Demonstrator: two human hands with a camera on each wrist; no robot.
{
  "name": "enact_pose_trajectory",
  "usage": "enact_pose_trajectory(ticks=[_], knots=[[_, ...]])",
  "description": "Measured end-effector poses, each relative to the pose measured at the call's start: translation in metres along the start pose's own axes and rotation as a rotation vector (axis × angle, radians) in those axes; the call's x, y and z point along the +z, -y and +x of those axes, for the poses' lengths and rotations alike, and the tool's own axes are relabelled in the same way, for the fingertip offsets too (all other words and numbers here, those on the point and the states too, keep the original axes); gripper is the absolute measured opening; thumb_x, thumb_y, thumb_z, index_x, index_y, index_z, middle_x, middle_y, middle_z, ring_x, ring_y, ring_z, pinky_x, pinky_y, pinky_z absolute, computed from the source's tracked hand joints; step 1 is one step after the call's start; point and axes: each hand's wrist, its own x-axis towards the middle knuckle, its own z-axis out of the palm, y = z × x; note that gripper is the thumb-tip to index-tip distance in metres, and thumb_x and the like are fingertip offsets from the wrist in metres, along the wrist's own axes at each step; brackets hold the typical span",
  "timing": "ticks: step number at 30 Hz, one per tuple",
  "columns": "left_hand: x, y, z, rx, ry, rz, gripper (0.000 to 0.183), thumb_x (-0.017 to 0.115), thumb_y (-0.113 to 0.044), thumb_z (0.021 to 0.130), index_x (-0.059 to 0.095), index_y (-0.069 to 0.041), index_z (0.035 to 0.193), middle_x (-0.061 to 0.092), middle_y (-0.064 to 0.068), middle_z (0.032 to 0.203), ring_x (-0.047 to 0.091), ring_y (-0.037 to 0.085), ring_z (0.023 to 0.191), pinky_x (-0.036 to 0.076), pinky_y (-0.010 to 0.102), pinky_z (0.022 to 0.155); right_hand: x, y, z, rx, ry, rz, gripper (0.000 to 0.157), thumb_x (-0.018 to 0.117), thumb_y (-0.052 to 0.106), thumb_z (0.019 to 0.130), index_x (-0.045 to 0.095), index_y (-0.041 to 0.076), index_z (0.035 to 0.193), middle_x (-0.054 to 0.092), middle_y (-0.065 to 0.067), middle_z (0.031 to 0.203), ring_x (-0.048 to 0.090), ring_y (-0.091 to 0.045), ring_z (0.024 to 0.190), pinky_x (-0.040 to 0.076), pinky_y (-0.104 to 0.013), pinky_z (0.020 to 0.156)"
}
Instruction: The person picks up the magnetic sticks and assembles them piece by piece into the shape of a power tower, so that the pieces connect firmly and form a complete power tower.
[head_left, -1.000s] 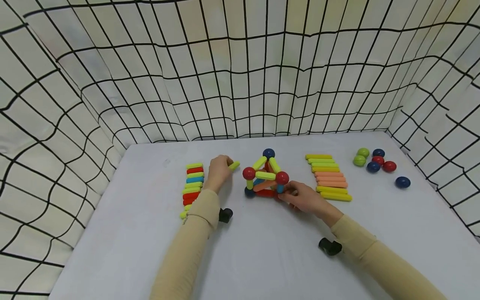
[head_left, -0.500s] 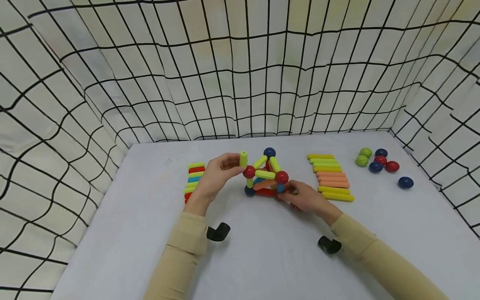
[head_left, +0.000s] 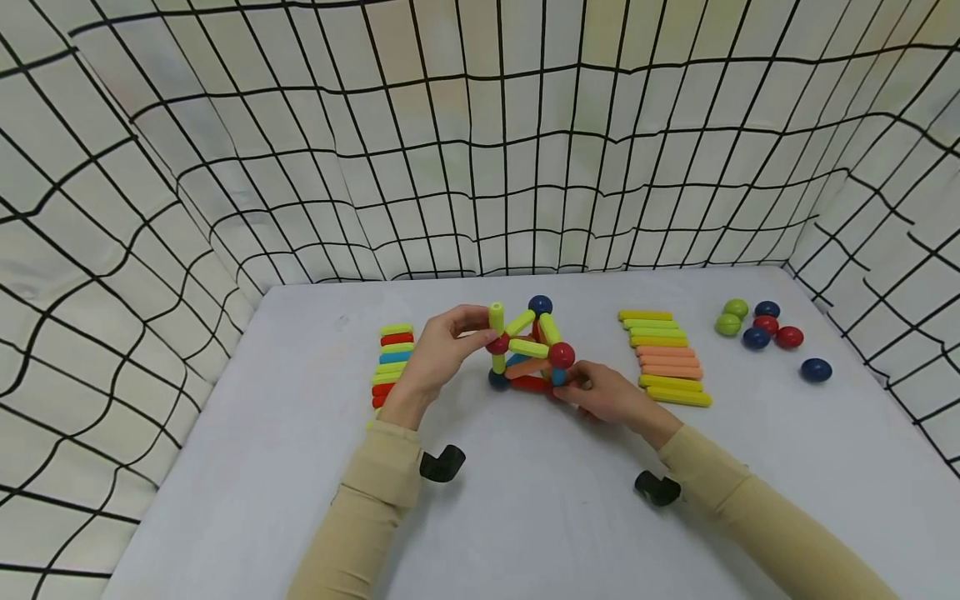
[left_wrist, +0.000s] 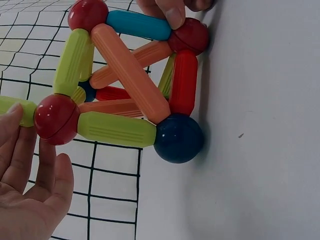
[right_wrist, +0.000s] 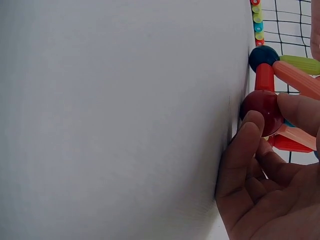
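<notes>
A frame of coloured rods and balls (head_left: 529, 349) stands mid-table. My left hand (head_left: 441, 354) pinches a short yellow-green rod (head_left: 496, 317), upright on the frame's upper left red ball (left_wrist: 57, 119). In the left wrist view that rod's end meets the ball, with thumb and fingers about it. At the frame's lower right corner, my right hand (head_left: 606, 393) holds a bottom red ball (right_wrist: 263, 111) between thumb and fingers. A blue rod (left_wrist: 138, 25) rises from this ball to the upper right red ball (head_left: 562, 356). Orange rods (left_wrist: 130, 72) run diagonally across the sides.
Left of the frame lies a column of short rods (head_left: 393, 357), partly behind the left arm. Longer yellow and orange rods (head_left: 667, 351) lie in a row at the right. Several loose balls (head_left: 767, 326) rest farther right. Black netting (head_left: 480, 150) encloses the table's back and sides.
My left hand has brought the yellow-green rod rightward from beside the short rods, turned it upright and set it on the upper left red ball. My right hand has stayed at the bottom corner.
</notes>
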Motion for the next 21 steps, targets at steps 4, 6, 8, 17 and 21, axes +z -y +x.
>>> enact_pose_trajectory(ticks=[4, 6, 8, 17, 21], knots=[[0.000, 0.000, 0.000, 0.012, -0.002, 0.019, 0.034, 0.066, -0.021, 0.095, 0.061, -0.013, 0.128, 0.061, 0.004, 0.125, 0.054, 0.020, 0.119, 0.044, 0.040, 0.102, 0.000, 0.001, 0.000, -0.003, 0.001, 0.008, 0.044, 0.065, 0.037, 0.093, 0.054, 0.004, 0.120, 0.060, -0.007, 0.096, 0.058, -0.019, 0.072, 0.051, -0.028, 0.065], [0.000, 0.002, 0.000, 0.020, -0.001, 0.016, 0.034, 0.066, -0.020, 0.094, 0.061, -0.014, 0.128, 0.061, 0.004, 0.124, 0.054, 0.021, 0.118, 0.045, 0.040, 0.101, -0.001, 0.001, 0.000, -0.008, 0.010, 0.013, 0.043, 0.065, 0.036, 0.093, 0.055, 0.004, 0.120, 0.060, -0.008, 0.096, 0.058, -0.019, 0.073, 0.051, -0.028, 0.065], [0.000, 0.004, 0.000, 0.021, 0.005, 0.015, 0.036, 0.068, -0.019, 0.094, 0.061, -0.014, 0.128, 0.061, 0.003, 0.124, 0.054, 0.022, 0.118, 0.045, 0.041, 0.101, -0.004, 0.001, 0.001, -0.018, 0.040, 0.013, 0.042, 0.065, 0.034, 0.093, 0.054, 0.004, 0.121, 0.060, -0.008, 0.098, 0.058, -0.019, 0.074, 0.052, -0.028, 0.067], [0.004, 0.009, -0.001, 0.011, 0.025, 0.049, 0.042, 0.071, -0.019, 0.091, 0.058, -0.018, 0.131, 0.059, 0.001, 0.124, 0.054, 0.025, 0.118, 0.045, 0.040, 0.101, -0.031, 0.011, 0.013, -0.025, 0.031, 0.055, 0.040, 0.054, 0.018, 0.100, 0.048, 0.000, 0.135, 0.057, -0.016, 0.119, 0.061, -0.025, 0.093, 0.056, -0.032, 0.080], [0.005, 0.009, -0.001, 0.027, 0.025, 0.066, 0.044, 0.072, -0.017, 0.090, 0.058, -0.016, 0.131, 0.059, 0.001, 0.124, 0.053, 0.021, 0.117, 0.045, 0.038, 0.101, -0.036, 0.023, 0.026, -0.065, -0.005, 0.074, 0.046, 0.051, 0.017, 0.102, 0.041, 0.004, 0.144, 0.051, -0.019, 0.134, 0.057, -0.032, 0.112, 0.054, -0.038, 0.089]])
